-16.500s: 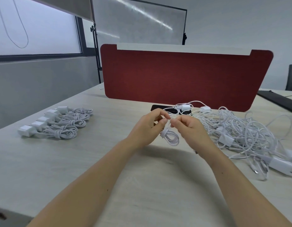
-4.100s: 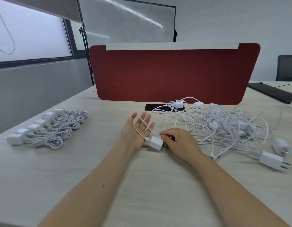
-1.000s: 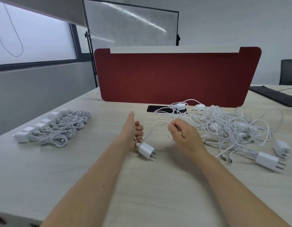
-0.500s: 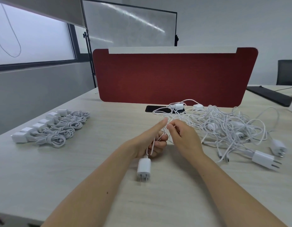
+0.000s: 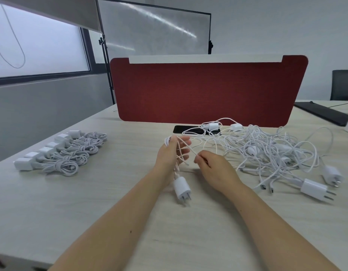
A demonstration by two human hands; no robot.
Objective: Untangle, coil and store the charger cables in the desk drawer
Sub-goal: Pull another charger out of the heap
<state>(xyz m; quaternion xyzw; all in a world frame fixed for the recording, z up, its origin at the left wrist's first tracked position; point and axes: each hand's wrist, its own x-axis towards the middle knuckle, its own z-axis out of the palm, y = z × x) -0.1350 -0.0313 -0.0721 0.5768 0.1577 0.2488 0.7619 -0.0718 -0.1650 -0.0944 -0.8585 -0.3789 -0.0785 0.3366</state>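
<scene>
Looking down at the desk (image 5: 91, 202), we see our left grip (image 5: 172, 156) held up on its edge, open, with its fingers (image 5: 184, 139) straight and spread. The white charger cable (image 5: 190, 151) is looped several times across those fingers and over the top of the hand. Its plug block (image 5: 181, 187) hangs from the loops below the left wrist with the prongs pointing toward us. We cannot tell whether the prongs touch the desk.

From the left fingers one strand of the cable runs a short way rightward to our right grip (image 5: 214, 169). That grip is closed on the strand, pinching it between thumb and fingertips, with the back of the hand facing up. Both grips are near each other at the middle of the desk, and both forearms are bare.

To the right of the right grip lies the tangled pile (image 5: 266, 151) of white cables, spread loosely over the desk. Two loose plugs (image 5: 313, 189) sit at its near right edge with their prongs pointing right. On the far left, well apart from our grips, a row of coiled chargers (image 5: 61, 153) lies side by side, each bundle with its white block on the left end.

A black phone (image 5: 181, 130) lies flat just beyond the pile's far edge, partly under cables. Behind it a red divider (image 5: 208, 90) stands upright across the desk. A whiteboard (image 5: 153, 30) stands behind the divider, and a dark chair (image 5: 343, 85) shows at the far right.
</scene>
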